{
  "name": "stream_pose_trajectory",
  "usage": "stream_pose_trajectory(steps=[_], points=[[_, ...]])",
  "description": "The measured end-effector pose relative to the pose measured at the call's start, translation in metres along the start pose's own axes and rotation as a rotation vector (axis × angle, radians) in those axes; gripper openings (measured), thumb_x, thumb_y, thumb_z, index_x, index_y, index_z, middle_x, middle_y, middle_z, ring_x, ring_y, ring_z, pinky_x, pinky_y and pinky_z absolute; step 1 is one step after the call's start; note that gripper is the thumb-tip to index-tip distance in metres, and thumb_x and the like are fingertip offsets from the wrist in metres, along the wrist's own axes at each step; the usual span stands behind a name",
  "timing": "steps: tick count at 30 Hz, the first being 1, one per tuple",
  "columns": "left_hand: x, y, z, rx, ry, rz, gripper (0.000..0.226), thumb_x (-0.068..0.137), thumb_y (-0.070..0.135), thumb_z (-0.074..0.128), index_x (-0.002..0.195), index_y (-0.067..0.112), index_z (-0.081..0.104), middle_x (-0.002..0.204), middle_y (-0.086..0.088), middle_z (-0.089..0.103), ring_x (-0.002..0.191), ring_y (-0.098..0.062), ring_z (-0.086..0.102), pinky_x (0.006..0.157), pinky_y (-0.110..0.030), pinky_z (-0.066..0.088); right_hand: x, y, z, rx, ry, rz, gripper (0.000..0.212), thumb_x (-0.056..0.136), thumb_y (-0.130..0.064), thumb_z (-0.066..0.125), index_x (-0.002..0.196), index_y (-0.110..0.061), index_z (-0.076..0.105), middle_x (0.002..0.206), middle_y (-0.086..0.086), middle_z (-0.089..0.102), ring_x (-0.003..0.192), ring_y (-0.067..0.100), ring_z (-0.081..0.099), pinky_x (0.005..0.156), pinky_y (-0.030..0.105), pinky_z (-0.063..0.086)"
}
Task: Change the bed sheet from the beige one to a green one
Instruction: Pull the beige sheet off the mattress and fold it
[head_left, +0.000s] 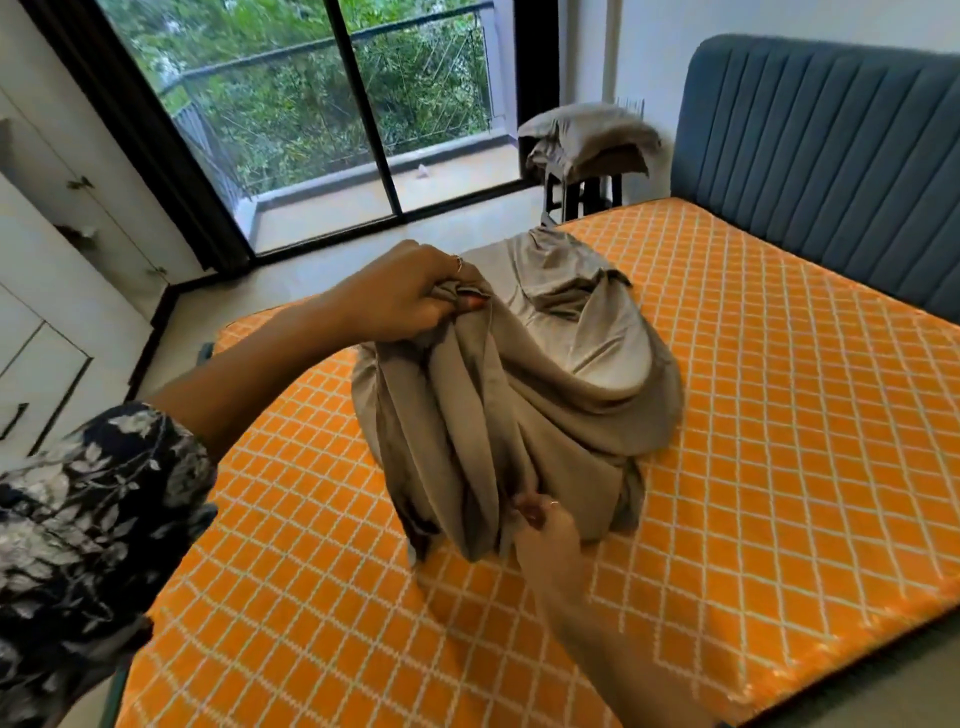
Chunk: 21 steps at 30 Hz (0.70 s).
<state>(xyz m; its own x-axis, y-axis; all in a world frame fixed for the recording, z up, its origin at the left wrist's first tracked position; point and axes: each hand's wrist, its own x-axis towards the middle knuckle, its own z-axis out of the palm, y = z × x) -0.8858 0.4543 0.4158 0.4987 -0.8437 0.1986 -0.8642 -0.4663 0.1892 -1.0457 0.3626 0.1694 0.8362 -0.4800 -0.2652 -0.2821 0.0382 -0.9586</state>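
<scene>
The left hand (400, 296), raised above the mattress (779, 415), grips a bunched fold of the beige sheet (519, 395); the sheet is gathered into a loose, creased, satiny grey-beige heap resting near the mattress's middle, its folds hanging from that fist; the right hand (545, 530) pinches the heap's lower edge, close over the mattress; the mattress itself lies bare, orange with a white diamond grid; behind it stands a blue padded headboard (831, 145).

A home bedroom: bare mattress (727, 415), padded headboard (831, 156), wardrobe doors (62, 208).
</scene>
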Motion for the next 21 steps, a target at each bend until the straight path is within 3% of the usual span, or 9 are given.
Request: stream_pose_trajectory(steps=[3,6,11,15,19,21], points=[[-0.009,0.0,-0.005,0.016,-0.033,0.057,0.032,0.082,0.009,0.055,0.11,0.01,0.071,0.103,-0.01,0.073,0.093,-0.014,0.061,0.075,0.0,0.038,0.022,0.015,0.022,-0.029,-0.016,0.153,0.014,0.096,-0.013,0.049,0.098,-0.008,0.062,0.092,0.007,0.065,0.089,0.028,0.06,0.073,0.03,0.046],[-0.021,-0.002,-0.012,0.032,-0.046,0.094,0.044,0.074,0.003,0.047,0.11,0.009,0.071,0.103,-0.009,0.073,0.102,-0.009,0.054,0.076,0.009,0.03,0.036,0.015,0.041,-0.118,-0.013,0.106,0.025,0.096,-0.011,0.049,0.116,-0.001,0.061,0.111,0.015,0.065,0.107,0.034,0.059,0.088,0.035,0.045],[-0.039,-0.007,-0.025,0.054,-0.052,0.105,0.045,0.074,0.001,0.048,0.11,0.012,0.071,0.1,-0.007,0.074,0.097,-0.009,0.058,0.076,-0.002,0.037,0.042,0.011,0.065,-0.169,0.04,0.027,0.036,0.09,-0.021,0.061,0.12,-0.002,0.056,0.121,0.014,0.062,0.115,0.03,0.056,0.098,0.036,0.044],[-0.054,-0.007,-0.033,0.049,-0.057,0.096,0.044,0.076,0.007,0.044,0.109,0.012,0.072,0.092,0.003,0.073,0.091,-0.001,0.06,0.071,0.005,0.034,0.056,0.033,0.073,-0.384,0.022,0.14,0.028,0.094,-0.025,0.05,0.115,-0.01,0.061,0.117,0.013,0.063,0.112,0.035,0.057,0.093,0.044,0.047],[-0.069,-0.018,-0.037,0.073,-0.04,0.045,0.043,0.077,0.008,0.047,0.111,0.013,0.072,0.095,-0.004,0.074,0.091,-0.005,0.06,0.071,-0.003,0.039,0.061,0.049,0.059,-0.349,-0.202,0.147,0.029,0.097,-0.018,0.044,0.117,-0.001,0.055,0.118,0.018,0.06,0.109,0.034,0.057,0.087,0.04,0.047],[-0.077,-0.03,-0.038,0.073,-0.003,0.002,0.049,0.075,0.02,0.039,0.11,0.011,0.072,0.097,-0.005,0.074,0.093,-0.008,0.06,0.074,-0.01,0.042,0.048,0.051,0.041,-0.31,-0.361,0.148,0.026,0.097,-0.021,0.041,0.116,-0.011,0.056,0.118,0.018,0.056,0.101,0.025,0.054,0.083,0.032,0.043]])
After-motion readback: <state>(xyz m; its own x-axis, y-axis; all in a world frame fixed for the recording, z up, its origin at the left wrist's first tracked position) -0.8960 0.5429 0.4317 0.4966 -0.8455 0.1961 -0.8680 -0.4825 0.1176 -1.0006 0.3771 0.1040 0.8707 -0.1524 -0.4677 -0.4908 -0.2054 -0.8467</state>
